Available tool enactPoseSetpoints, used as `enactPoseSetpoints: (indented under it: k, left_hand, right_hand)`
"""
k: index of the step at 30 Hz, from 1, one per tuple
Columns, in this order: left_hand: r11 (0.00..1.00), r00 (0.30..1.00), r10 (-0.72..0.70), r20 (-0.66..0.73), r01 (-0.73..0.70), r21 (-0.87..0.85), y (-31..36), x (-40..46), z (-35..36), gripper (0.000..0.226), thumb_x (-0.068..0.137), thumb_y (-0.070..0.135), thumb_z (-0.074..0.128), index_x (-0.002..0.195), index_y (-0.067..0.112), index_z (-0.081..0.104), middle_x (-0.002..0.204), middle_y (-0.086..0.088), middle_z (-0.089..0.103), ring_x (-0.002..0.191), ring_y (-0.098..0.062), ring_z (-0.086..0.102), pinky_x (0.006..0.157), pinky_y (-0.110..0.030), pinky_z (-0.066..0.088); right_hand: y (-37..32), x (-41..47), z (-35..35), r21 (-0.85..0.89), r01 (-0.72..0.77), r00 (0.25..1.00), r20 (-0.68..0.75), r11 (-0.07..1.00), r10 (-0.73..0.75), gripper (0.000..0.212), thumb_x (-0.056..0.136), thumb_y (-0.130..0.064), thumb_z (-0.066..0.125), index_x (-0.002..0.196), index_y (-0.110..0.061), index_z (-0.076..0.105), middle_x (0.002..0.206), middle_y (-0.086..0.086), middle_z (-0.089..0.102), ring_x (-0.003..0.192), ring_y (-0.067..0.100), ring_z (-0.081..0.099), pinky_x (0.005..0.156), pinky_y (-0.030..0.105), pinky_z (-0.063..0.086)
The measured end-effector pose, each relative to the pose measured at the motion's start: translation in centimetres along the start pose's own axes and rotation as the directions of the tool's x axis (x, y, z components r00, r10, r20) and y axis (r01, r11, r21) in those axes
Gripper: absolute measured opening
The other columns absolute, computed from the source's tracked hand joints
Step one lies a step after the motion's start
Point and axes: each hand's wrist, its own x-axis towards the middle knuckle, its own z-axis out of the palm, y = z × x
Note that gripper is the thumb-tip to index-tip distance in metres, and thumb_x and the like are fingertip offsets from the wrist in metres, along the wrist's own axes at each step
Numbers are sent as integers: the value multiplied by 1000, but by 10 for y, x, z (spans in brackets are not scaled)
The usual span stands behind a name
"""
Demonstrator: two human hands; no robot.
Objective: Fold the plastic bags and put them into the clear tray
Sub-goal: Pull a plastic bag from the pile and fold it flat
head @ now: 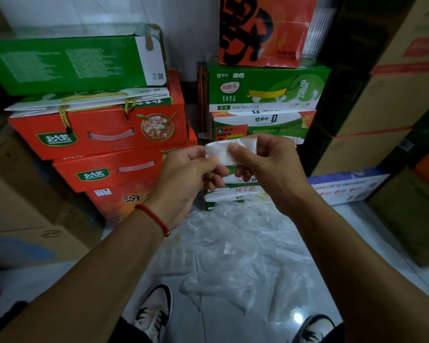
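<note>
Both hands are raised in front of me and pinch one small folded white plastic bag [229,149], a compact flat packet. My left hand [186,174], with a red string bracelet at the wrist, grips its left edge. My right hand [265,167] holds its right side, thumb pressed on top. Below them a heap of loose clear plastic bags [240,248] lies crumpled on the pale tiled floor. What may be a clear tray [174,261] lies under the heap's left edge; I cannot tell for sure.
Stacked red gift boxes [104,134] stand at left, green and white milk cartons [265,92] ahead, brown cardboard boxes [386,100] at right, a blue box [344,184] near the floor. My two shoes [154,313] show at the bottom.
</note>
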Motion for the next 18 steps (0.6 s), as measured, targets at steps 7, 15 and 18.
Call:
enactPoseSetpoints:
  k: [7,15,18]
  left_hand:
    - [895,931,331,-155,-258,363,-7,1,6,41,105,38,52,92,1,65,71,-23,60,54,-17,59,48,-28,47]
    - [796,842,500,-202,-355,490,-8,-3,12,36,105,29,55,79,7,63,53,2,56,46,-5,55,48,-25,42]
    - [791,821,523,-229,-368,489,-9,-1,8,43,102,38,56,79,3,64,57,-15,56,53,-29,57,52,-44,48]
  right_hand:
    - [0,-5,13,32,6,1000,-11,999,-5,15,99,-12,69,101,2,71,80,22,72,61,26,64,53,32,51]
    - [2,-7,34,148,-63,994,-75,987,75,35,96,-27,74,91,8,67,61,16,66,48,21,58,44,29,45]
    - [4,-7,33,137,-38,995,-84,990,50,26,98,-21,72,90,3,69,57,12,63,45,20,56,44,28,44]
